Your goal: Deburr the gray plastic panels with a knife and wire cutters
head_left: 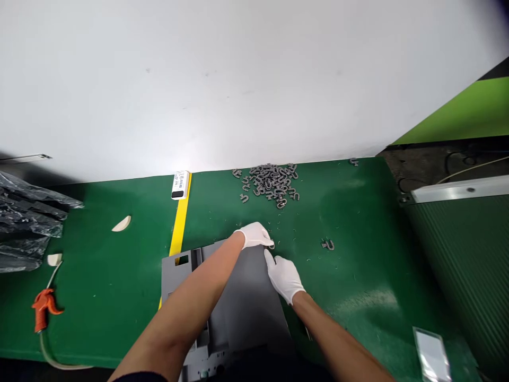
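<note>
The flat grey sheet-metal panel (pixel 242 302) lies on the green bench mat (pixel 358 276), its near end running off the bottom of the picture between the two forearms. On the panel's far right corner the two white-gloved hands meet. The right hand (pixel 284 277) rests at the panel's right edge with the forefinger pointing up toward the left hand; its other fingers lie loosely spread and clasp nothing that shows. The left hand (pixel 254 235) sits at the far edge, its fingertips drawn together on a small dark grey metal clip (pixel 271 245) held right at the corner; most of the clip is hidden by the glove.

Right of the panel the mat is open, with only a single loose grey clip (pixel 327 244) on it and, near the bottom edge, a clear plastic sleeve (pixel 432 354) partly cut off. Left of the panel runs a yellow tape stripe (pixel 179 223), and beyond it an orange air blow gun (pixel 43 309) with its hose at the mat's near edge.

Beyond the panel, a pile of grey U-shaped metal clips (pixel 270 183) lies against the white wall (pixel 238 79), well apart from the hands. A small white label block (pixel 180 184) stands at the stripe's far end. Crumpled black plastic film (pixel 24 217) is cut off at the left.
</note>
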A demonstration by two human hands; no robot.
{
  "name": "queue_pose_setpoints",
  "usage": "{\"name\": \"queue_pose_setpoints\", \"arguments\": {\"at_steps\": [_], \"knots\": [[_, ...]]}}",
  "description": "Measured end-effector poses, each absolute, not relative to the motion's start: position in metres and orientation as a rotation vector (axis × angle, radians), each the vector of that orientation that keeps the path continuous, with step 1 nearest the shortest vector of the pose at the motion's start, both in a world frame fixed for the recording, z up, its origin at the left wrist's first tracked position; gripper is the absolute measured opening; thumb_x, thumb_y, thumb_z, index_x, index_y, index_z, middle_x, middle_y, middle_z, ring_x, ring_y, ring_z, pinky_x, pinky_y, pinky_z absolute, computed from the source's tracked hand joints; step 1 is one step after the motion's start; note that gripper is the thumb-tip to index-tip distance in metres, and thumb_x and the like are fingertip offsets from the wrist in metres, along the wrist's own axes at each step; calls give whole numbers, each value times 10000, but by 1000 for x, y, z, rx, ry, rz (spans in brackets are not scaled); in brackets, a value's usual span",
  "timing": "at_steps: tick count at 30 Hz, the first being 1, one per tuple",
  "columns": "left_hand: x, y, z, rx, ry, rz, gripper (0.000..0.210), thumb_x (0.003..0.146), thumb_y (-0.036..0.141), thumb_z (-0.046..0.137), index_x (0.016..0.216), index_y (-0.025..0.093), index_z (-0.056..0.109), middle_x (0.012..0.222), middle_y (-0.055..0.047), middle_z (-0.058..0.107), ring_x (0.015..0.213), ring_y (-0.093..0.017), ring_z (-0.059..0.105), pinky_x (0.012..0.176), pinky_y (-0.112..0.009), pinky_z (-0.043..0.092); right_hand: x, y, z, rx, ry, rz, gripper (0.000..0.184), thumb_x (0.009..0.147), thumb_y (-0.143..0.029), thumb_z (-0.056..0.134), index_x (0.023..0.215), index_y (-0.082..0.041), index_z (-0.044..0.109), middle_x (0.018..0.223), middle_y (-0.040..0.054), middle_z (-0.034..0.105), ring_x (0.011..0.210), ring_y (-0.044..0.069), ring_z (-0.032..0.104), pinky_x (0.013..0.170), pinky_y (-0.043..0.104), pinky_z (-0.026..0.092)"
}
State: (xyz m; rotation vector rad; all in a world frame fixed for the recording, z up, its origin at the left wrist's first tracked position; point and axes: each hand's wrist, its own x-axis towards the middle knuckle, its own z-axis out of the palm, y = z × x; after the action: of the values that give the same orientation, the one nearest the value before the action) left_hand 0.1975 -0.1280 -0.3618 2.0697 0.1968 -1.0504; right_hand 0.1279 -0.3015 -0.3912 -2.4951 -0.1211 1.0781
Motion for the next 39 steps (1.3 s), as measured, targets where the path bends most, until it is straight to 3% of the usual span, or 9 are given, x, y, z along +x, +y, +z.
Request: {"name": "queue_pose_setpoints", "arguments": {"at_steps": [13, 15, 17, 20, 22, 26, 29, 32, 39], "knots": [[194, -129, -377, 2048, 424, -847, 241, 720, 384, 766, 748, 147, 800, 760, -79, 748, 721, -217, 638, 683, -338, 483, 131, -314, -382, -2342, -4, 1071, 654, 1012, -708, 291, 687, -238, 608, 816, 121, 747, 787, 259, 700, 722, 336, 457], [196, -125, -372, 2026, 489, -694, 352, 821, 456, 684, 878, 129, 801, 881, -115, 776, 835, -250, 684, 770, -355, 525, 124, -319, -379, -2197, 126, 1048, 620, 1001, -705, 350, 656, -238, 568, 734, 97, 707, 682, 218, 657, 666, 316, 460], [201, -115, -363, 1994, 518, -522, 476, 930, 518, 553, 1134, 141, 760, 1180, -152, 761, 1073, -263, 690, 921, -346, 532, 117, -327, -377, -2016, 308, 1056, 591, 980, -717, 402, 667, -235, 543, 631, 47, 631, 541, 168, 571, 548, 294, 434], [207, -91, -347, 1930, 532, -313, 611, 996, 550, 446, 1526, 248, 484, 1630, -142, 457, 1415, -242, 526, 1097, -331, 459, 107, -348, -374, -1777, 548, 1084, 549, 948, -719, 485, 722, -223, 544, 559, -16, 539, 429, 120, 457, 416, 262, 360], [203, -76, -341, 1943, 591, -263, 677, 990, 523, 466, 1605, 267, 344, 1706, -134, 326, 1497, -257, 439, 1136, -354, 433, 101, -367, -375, -1686, 641, 1061, 541, 916, -720, 554, 733, -211, 555, 560, -23, 535, 424, 104, 450, 406, 244, 364], [159, -59, -343, 2028, 721, -283, 571, 973, 433, 482, 1457, 134, 528, 1577, -190, 515, 1433, -271, 512, 1180, -333, 388, 87, -412, -382, -1592, 760, 980, 545, 846, -733, 656, 738, -206, 567, 571, -19, 554, 432, 107, 474, 404, 243, 392], [93, -54, -345, 2070, 820, -249, 538, 949, 415, 495, 1402, 133, 567, 1554, -168, 548, 1434, -249, 512, 1209, -282, 344, 72, -442, -387, -1549, 873, 932, 504, 846, -693, 683, 751, -211, 567, 556, -18, 553, 426, 124, 502, 387, 247, 397], [7, -42, -342, 2110, 1020, -181, 568, 945, 421, 441, 1396, 97, 557, 1554, -190, 537, 1467, -311, 466, 1255, -385, 297, 54, -464, -387, -1479, 943, 900, 509, 809, -703, 708, 744, -224, 545, 551, -7, 565, 419, 144, 533, 387, 261, 431], [-191, -22, -343, 2009, 1608, -68, 639, 887, 492, 436, 1339, 70, 596, 1453, -239, 610, 1369, -391, 567, 1149, -462, 455, 7, -490, -390, -1450, 924, 858, 539, 805, -738, 668, 728, -216, 556, 534, 26, 587, 413, 173, 566, 400, 296, 480]]}}
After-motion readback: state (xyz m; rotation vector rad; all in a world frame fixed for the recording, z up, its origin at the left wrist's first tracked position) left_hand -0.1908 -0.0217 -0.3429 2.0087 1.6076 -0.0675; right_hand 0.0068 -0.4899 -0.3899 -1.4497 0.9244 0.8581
